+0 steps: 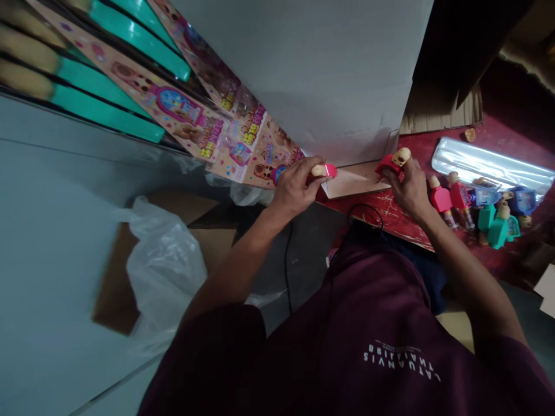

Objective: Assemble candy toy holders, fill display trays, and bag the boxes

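Note:
My left hand (295,186) is closed around a small pink-red toy with a beige knob (326,170), beside the printed display box (255,144). To the right, my right hand (411,188) grips another red toy, this one topped by a beige bear-like head (401,156). Both hands are over the front part of the red table, with an open cardboard flap (358,180) between them. The lower parts of both toys are partly hidden by fingers. Near my right hand lie several similar toys, among them a pink one (441,197) and a teal one (498,231).
A large pale carton (312,69) stands behind the hands. Printed boxes at upper left hold teal toys (104,112) with beige tops. Clear plastic packaging (489,162) rests on the red table (515,136). A plastic bag (167,260) hangs over an open cardboard box (115,283) at lower left.

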Demonstrator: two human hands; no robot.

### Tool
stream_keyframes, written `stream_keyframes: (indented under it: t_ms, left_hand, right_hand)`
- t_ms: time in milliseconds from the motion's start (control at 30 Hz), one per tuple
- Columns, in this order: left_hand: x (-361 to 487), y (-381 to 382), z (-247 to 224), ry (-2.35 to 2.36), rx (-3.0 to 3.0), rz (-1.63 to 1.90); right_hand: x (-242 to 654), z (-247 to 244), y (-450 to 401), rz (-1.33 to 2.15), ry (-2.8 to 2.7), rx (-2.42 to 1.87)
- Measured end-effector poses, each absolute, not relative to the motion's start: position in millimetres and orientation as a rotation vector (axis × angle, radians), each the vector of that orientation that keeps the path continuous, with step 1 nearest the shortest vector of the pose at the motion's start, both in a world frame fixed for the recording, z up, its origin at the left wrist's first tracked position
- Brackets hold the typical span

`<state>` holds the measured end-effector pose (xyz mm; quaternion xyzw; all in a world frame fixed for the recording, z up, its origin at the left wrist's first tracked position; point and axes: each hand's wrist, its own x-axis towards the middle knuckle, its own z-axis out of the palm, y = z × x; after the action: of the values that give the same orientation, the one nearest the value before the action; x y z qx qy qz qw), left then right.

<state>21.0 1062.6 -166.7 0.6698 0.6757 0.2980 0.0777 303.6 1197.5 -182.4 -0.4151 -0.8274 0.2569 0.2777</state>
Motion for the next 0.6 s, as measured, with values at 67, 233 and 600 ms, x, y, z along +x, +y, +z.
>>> stream_keyframes:
  t_ms: [67,233,600]
  left_hand:
    - [20,1065,-168,2.034,2.001,0.886]
    - [17,1070,-172,2.036,2.038,0.913]
    - [67,1032,-193,1.815,2.312,0.736]
  right_hand:
    - [304,-182,1197,0.69,-2.235,-1.115]
    - [304,-180,1195,0.693,-2.268,-1.117]
    - [308,-177,1189,0.702,-2.281,-1.113]
